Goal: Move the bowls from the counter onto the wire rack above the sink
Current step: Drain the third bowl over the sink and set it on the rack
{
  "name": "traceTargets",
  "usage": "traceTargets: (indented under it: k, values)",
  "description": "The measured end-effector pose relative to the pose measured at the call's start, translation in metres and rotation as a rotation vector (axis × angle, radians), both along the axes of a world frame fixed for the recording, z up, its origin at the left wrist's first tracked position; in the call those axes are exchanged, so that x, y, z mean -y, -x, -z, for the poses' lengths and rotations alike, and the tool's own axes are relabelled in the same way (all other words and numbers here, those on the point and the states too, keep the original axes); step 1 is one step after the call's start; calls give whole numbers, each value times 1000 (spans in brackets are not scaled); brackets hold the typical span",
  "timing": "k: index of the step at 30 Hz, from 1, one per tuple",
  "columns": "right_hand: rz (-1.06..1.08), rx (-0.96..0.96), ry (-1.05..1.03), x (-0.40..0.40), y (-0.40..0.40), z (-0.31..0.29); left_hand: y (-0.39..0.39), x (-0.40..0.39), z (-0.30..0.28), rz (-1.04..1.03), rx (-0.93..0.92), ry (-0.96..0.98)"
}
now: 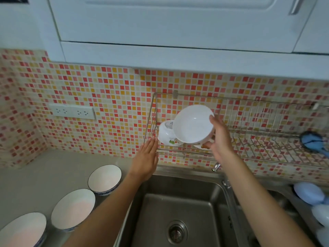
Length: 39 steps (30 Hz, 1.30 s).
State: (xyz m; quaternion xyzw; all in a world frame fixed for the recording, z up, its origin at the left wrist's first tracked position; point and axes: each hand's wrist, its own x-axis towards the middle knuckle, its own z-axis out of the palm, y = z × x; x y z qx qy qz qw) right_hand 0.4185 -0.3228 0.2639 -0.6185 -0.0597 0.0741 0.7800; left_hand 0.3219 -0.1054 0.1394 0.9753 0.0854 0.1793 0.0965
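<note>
My right hand (219,139) grips a white bowl (193,123) by its right rim, tilted on edge over the left end of the wire rack (249,154). A second white bowl (166,134) with a small printed picture leans in the rack just left of it, partly hidden behind the held one. Flat, with fingers together, my left hand (146,161) touches the rack's front left corner and holds nothing. Three blue-rimmed bowls stay on the counter: one near the sink (105,179), one in the middle (73,208), one at the lower left edge (23,230).
A steel sink (178,211) lies below the rack, with a tap (216,166) at its back edge. A blue brush (313,141) rests at the rack's right end. Pale blue items (308,193) sit right of the sink. A wall socket (72,111) and overhead cabinets (160,24) are behind.
</note>
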Motion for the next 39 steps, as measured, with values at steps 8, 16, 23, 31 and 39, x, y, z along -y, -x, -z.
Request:
traceTargets:
  k: [8,16,23,31,39]
  values:
    - [42,819,716,-67,-33,11,4,1,-7,13,31,-3]
    - [-128,1194,1238,-80,-43,53,6,2,-8,-7,42,-3]
    - [-209,1090,1269,-85,-56,57,5,1,-6,-2,33,-14]
    - [-307,1003,1213,-80,-65,63,4,1,-4,4,40,29]
    - [164,775,1165,-8,-74,68,-35,19,-24,-46,43,72]
